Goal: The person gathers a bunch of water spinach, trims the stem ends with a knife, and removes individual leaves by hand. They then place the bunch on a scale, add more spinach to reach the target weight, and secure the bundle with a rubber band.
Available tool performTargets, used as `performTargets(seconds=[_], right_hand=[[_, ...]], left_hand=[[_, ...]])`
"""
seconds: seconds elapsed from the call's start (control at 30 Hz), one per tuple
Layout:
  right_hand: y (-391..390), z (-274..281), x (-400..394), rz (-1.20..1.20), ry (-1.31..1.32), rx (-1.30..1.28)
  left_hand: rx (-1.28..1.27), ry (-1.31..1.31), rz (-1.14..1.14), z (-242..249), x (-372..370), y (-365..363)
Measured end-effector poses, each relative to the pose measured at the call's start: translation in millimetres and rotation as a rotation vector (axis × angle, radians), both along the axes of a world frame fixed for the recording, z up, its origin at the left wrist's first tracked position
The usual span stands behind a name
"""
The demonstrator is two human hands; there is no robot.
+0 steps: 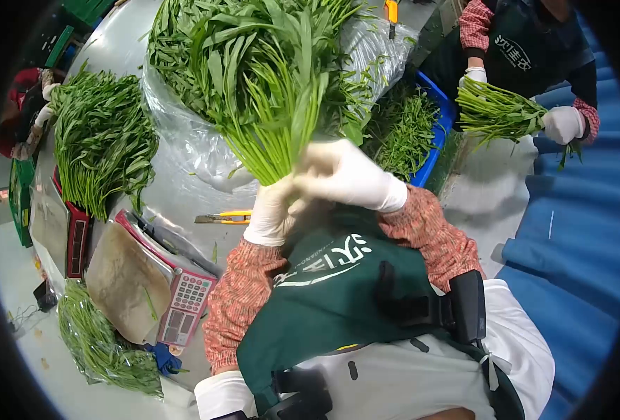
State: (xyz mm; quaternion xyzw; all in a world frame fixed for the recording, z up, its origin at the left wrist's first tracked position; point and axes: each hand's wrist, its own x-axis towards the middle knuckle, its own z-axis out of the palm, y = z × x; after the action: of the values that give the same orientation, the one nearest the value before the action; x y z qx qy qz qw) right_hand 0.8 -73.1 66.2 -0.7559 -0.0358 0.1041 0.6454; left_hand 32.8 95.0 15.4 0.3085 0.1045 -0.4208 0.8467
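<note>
My left hand [271, 210], in a white glove, is closed round the lower stems of a bunch of water spinach [271, 143]. The bunch stands up and away from me, leaves at the far end. My right hand [352, 175], also gloved and slightly blurred, meets the left hand at the stem ends. Its fingers are curled in a pinch, and what lies between them is hidden. Beyond the bunch, a large heap of the same greens [191, 42] rests on clear plastic sheeting [191, 147]. A yellow box cutter [226, 218] lies left of my left hand.
At left are a pink scale [187, 301], a second red scale [77, 238], a greens pile [103, 133] and bagged greens [103, 343]. A blue crate [444, 112] holds trimmings. Another cutter [392, 12] lies far back. A co-worker [527, 49] holds greens at right; another person [26, 112] is at far left.
</note>
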Motion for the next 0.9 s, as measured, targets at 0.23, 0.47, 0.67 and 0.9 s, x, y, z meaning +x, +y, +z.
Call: performTargets(seconds=[0.23, 0.47, 0.67, 0.9], right_hand=[[-27.4, 24.8, 9.0, -0.318, -0.094, 0.425], [-2.3, 2.2, 44.3, -0.280, -0.465, -0.465], [-85.2, 19.5, 37.3, -0.263, -0.207, 1.382], [-140.6, -22.0, 23.9, -0.738, -0.096, 0.012]], left_hand=[[0.024, -0.045, -0.055, 0.8, 2.1, -1.4], [0.105, -0.086, -0.072, 7.6, -3.8, -5.0], [-0.104, 0.131, -0.049, -10.9, 0.4, 7.5], [-0.273, 0.205, -0.069, -17.5, 2.4, 6.1]])
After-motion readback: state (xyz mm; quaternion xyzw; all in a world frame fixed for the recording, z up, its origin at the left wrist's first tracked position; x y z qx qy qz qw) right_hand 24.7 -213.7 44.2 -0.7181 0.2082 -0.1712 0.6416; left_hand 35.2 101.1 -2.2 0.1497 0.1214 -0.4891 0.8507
